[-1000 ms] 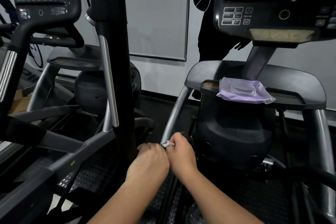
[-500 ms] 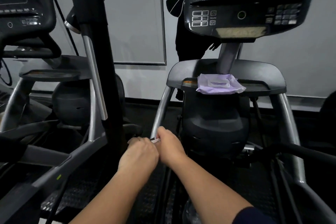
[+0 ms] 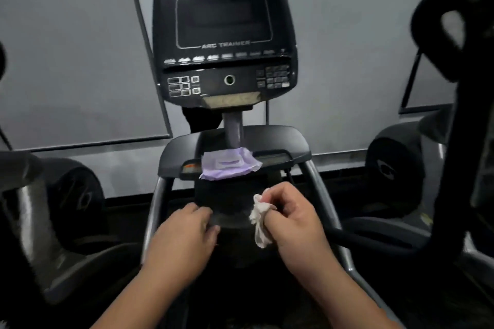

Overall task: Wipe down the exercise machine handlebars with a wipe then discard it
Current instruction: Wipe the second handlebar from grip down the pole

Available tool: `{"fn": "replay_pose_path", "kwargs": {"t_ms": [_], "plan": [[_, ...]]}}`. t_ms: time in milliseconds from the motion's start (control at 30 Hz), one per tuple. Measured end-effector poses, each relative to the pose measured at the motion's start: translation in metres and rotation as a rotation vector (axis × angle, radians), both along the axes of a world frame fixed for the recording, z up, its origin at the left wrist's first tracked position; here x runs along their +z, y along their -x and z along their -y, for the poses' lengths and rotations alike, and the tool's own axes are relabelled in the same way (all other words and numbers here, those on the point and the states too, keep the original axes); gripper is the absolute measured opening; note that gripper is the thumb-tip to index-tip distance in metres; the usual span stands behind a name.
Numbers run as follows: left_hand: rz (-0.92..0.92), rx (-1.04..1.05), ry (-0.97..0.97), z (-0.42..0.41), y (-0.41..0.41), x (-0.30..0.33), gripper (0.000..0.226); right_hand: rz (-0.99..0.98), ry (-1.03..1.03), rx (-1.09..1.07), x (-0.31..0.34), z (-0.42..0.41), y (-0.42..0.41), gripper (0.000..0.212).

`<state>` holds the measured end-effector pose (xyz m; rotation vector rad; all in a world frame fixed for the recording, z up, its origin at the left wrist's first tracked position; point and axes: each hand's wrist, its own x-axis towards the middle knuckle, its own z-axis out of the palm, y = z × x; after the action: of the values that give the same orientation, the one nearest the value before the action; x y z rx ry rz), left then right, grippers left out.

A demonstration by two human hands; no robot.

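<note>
The wipe (image 3: 260, 219), crumpled and white, hangs from the right hand (image 3: 292, 219), pinched between thumb and curled fingers in front of the machine's dark housing. The left hand (image 3: 184, 238) hovers beside it, apart, fingers loosely bent and holding nothing. Above them a purple wipe pack (image 3: 228, 165) lies on the machine's tray (image 3: 288, 147) (under the console (image 3: 224, 40)).

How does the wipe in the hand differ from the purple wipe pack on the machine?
The wipe is white and crumpled; the purple wipe pack is flat and smooth. The wipe hangs from the right hand, which grips it; the pack lies untouched on the machine's shelf. The wipe looks smaller than the pack. Both sit in front of the console.
</note>
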<state>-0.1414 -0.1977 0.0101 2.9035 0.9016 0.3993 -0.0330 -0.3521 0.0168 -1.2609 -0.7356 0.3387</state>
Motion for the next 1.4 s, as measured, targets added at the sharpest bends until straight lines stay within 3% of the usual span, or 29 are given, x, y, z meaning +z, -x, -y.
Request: {"fn": "replay_pose_path", "kwargs": {"t_ms": [233, 433, 600, 700, 833, 967, 1067, 1200, 1333, 1400], "plan": [[0.386, -0.444, 0.204, 0.083, -0.103, 0.066, 0.022, 0.689, 0.003, -0.422, 0.077, 0.107, -0.050, 0.023], [0.536, -0.683, 0.530, 0.152, -0.161, 0.107, 0.032, 1.045, -0.018, -0.764, 0.128, 0.174, -0.089, 0.022], [0.380, -0.757, 0.654, 0.196, -0.194, 0.131, 0.059, 1.021, -0.063, -0.887, 0.155, 0.204, -0.126, 0.021], [0.448, -0.709, 0.826, 0.211, -0.217, 0.138, 0.054, 0.995, -0.051, -0.853, 0.162, 0.206, -0.147, 0.010], [0.588, -0.685, 0.951, 0.224, -0.244, 0.149, 0.043, 1.094, 0.063, -0.846, 0.178, 0.194, -0.168, 0.011], [0.698, -0.895, 0.819, 0.229, -0.266, 0.148, 0.024, 1.277, 0.220, -0.833, 0.184, 0.180, -0.187, 0.005], [0.699, -0.862, 0.768, 0.224, -0.273, 0.143, 0.017, 1.417, 0.282, -0.853, 0.178, 0.182, -0.193, 0.006], [0.703, -0.897, 0.792, 0.224, -0.274, 0.143, 0.025, 1.411, 0.230, -0.911, 0.187, 0.179, -0.200, 0.003], [0.676, -0.826, 0.595, 0.223, -0.276, 0.142, 0.012, 1.559, 0.330, -0.915, 0.177, 0.177, -0.192, 0.005], [0.695, -0.856, 0.708, 0.224, -0.276, 0.141, 0.016, 1.568, 0.314, -0.931, 0.188, 0.179, -0.196, 0.005]]}}
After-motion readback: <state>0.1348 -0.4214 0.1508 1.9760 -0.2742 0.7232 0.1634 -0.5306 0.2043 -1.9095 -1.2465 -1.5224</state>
